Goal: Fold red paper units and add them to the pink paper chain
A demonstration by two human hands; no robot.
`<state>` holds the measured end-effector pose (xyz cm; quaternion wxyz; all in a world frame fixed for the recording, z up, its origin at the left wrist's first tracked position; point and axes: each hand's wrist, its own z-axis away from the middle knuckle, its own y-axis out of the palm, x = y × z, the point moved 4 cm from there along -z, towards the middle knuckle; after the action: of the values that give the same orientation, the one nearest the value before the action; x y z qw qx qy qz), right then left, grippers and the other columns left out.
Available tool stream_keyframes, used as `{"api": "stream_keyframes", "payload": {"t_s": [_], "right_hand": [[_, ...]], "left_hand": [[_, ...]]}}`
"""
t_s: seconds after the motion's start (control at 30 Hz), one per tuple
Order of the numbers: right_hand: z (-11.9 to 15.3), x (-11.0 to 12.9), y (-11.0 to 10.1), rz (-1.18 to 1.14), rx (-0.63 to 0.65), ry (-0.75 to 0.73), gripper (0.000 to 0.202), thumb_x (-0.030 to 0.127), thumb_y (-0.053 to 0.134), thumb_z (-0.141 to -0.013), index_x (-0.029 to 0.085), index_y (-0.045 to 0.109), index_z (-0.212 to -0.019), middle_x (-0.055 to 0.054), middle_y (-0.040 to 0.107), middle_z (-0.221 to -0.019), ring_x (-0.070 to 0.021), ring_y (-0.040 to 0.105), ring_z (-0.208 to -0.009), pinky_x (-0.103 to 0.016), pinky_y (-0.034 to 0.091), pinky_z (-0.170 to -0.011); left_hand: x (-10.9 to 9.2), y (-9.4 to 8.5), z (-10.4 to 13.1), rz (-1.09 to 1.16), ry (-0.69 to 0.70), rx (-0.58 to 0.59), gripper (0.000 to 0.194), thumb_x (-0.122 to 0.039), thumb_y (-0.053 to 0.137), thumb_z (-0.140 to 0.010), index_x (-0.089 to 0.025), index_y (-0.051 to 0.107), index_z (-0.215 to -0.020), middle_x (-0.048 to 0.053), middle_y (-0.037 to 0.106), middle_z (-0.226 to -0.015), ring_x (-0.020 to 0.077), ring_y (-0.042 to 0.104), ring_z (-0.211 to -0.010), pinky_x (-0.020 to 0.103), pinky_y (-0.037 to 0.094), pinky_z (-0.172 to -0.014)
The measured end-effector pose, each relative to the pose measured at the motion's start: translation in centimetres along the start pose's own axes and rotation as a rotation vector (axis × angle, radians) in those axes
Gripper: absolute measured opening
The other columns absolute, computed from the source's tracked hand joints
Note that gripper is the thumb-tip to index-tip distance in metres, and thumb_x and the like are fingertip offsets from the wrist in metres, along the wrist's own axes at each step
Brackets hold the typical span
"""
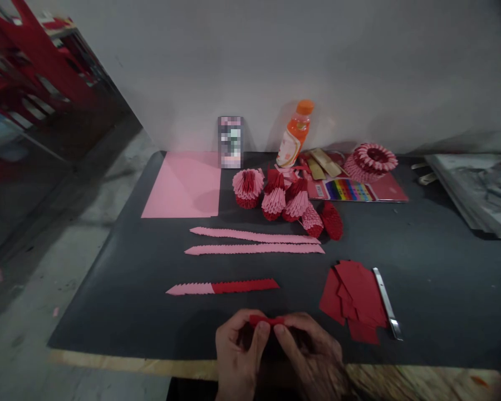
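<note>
Two hands pinch a small red paper piece (268, 320) at the worktop's near edge.

Closest in, the left hand (240, 351) and right hand (313, 348) grip the piece's two ends between thumbs and fingers, just above the dark worktop (121, 312). Beyond them lies a pink-and-red folded strip (223, 287); to the right, a loose pile of red paper pieces (354, 298) has a slim metallic tool (387, 303) beside it. Farther off, two pink folded strips (254, 243) run side by side. Past those stand pink-and-red folded-paper clusters (274, 195), with pink sheets (183, 186) to their left. At the back, a phone (231, 142) and an orange-capped bottle (294, 136) lean near the pale wall (275, 55).
</note>
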<state>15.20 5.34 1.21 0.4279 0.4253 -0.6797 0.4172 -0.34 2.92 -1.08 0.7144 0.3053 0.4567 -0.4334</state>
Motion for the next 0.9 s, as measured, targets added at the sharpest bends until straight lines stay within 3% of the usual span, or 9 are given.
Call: {"api": "stream_keyframes", "payload": {"t_s": [0.13,0.27,0.53,0.7,0.83,0.9], "right_hand": [[0.1,0.0,0.0,-0.012,-0.053,-0.011,0.007,0.033,0.096,-0.097,0.036,0.094,-0.091,0.006,0.09,-0.075,-0.0176,0.087,-0.056,-0.018,0.07,-0.054],[0.1,0.0,0.2,-0.009,-0.056,-0.015,0.007,0.032,0.095,-0.098,0.035,0.093,-0.091,0.006,0.089,-0.074,-0.0169,0.084,-0.052,-0.018,0.067,-0.049],[-0.4,0.4,-0.1,0.044,0.013,-0.115,0.009,0.027,0.094,-0.098,0.033,0.093,-0.091,0.006,0.092,-0.075,-0.0168,0.086,-0.054,-0.017,0.07,-0.052],[-0.2,0.6,-0.7,0.108,-0.037,-0.217,0.016,0.019,0.092,-0.099,0.034,0.093,-0.102,0.006,0.094,-0.081,-0.0175,0.087,-0.056,-0.02,0.075,-0.057],[0.6,0.1,-0.3,0.157,-0.039,-0.283,0.012,0.024,0.088,-0.108,0.033,0.095,-0.105,0.003,0.096,-0.086,-0.0192,0.091,-0.061,-0.022,0.081,-0.066],[1.4,-0.3,-0.3,0.176,-0.069,-0.332,0.02,0.031,0.078,-0.117,0.036,0.097,-0.112,0.001,0.098,-0.089,-0.0201,0.094,-0.065,-0.022,0.081,-0.067]], "left_hand": [[-0.2,0.2,0.0,0.009,-0.012,-0.026,0.048,-0.077,0.107,-0.079,-0.03,0.096,-0.077,0.007,0.089,-0.074,0.0298,0.08,-0.071,0.04,0.068,-0.067],[0.2,0.3,0.1,-0.021,-0.021,-0.007,0.049,-0.08,0.103,-0.081,-0.031,0.101,-0.087,0.011,0.096,-0.083,0.0356,0.089,-0.078,0.045,0.076,-0.073],[0.3,-0.3,-1.5,-0.078,0.088,0.078,0.045,-0.075,0.097,-0.092,-0.032,0.099,-0.078,0.011,0.092,-0.073,0.0317,0.087,-0.069,0.04,0.072,-0.066],[0.3,-0.3,-0.8,-0.062,0.028,0.132,0.051,-0.085,0.1,-0.083,-0.034,0.104,-0.087,0.013,0.097,-0.08,0.0365,0.093,-0.075,0.045,0.077,-0.069],[0.9,-0.3,-0.2,-0.069,0.007,0.086,0.052,-0.084,0.096,-0.089,-0.032,0.102,-0.086,0.011,0.096,-0.079,0.0348,0.091,-0.076,0.044,0.076,-0.071],[0.9,-0.4,-0.3,-0.091,0.028,0.082,0.051,-0.084,0.094,-0.092,-0.034,0.101,-0.083,0.011,0.095,-0.076,0.0332,0.088,-0.073,0.043,0.073,-0.068]]}}
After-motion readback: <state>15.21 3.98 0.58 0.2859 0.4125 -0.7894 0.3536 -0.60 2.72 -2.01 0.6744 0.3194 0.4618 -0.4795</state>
